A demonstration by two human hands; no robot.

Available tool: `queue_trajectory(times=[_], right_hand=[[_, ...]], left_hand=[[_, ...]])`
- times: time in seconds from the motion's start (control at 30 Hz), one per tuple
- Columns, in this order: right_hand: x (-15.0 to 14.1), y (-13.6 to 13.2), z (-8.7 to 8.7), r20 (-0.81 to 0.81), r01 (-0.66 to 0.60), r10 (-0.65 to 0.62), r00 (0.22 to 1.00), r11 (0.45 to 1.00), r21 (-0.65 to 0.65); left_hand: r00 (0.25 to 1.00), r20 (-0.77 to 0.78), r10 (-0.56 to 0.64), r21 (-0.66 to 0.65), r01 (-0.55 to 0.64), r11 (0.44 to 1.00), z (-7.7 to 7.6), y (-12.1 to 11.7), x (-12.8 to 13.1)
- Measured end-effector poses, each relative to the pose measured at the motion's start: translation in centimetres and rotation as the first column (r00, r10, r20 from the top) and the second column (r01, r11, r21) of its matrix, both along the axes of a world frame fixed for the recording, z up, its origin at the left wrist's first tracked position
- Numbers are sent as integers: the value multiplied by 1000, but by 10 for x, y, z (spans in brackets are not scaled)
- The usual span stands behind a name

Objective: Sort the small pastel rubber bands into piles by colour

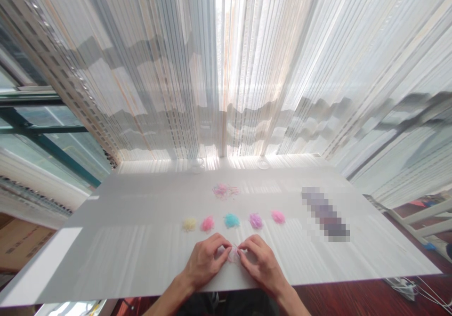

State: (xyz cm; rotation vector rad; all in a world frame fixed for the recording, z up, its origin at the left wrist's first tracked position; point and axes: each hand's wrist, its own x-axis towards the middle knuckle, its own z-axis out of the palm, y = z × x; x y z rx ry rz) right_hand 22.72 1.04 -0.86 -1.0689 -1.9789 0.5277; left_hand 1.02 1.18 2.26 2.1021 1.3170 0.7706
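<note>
Near the table's front edge, my left hand point(211, 258) and my right hand point(260, 261) face each other, thumb and forefinger pinched. Between the fingertips lies a small tangle of thin pale-pink strands point(233, 255), and both hands pinch at it. Just beyond runs a row of small heaps of similar strands: a yellow heap point(189, 224), a deep pink heap point(207, 223), a teal heap point(232, 220), a purple heap point(256, 221) and a light pink heap point(278, 217). Farther back spreads a looser mixed-colour heap point(223, 190). What the strands are made of is too small to tell.
The white table point(141, 240) carries a pixelated, blurred-out object point(325, 214) at right. Two clear round containers point(197, 164) stand by the sheer curtain point(219, 71) at the back. A cardboard box point(23, 243) is left of the table, and white cables point(406, 287) lie on the floor at right.
</note>
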Motion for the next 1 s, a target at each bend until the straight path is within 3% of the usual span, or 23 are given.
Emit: queue_trajectory(times=[0.53,0.73,1.0], right_hand=[[-2,2,-6,31,9,-9,999,1000,-12],[-1,0,0,-5,18,-18,1000,1000,-9],[-1,-19,5,180,-66,52,982,995,75]], left_hand=[[998,-56,18,7,-18,1000,-7,0,-2],[999,-23,22,-9,-22,1000,-7,1,-7],[999,-35,-9,-24,8,1000,-5,-3,-12]])
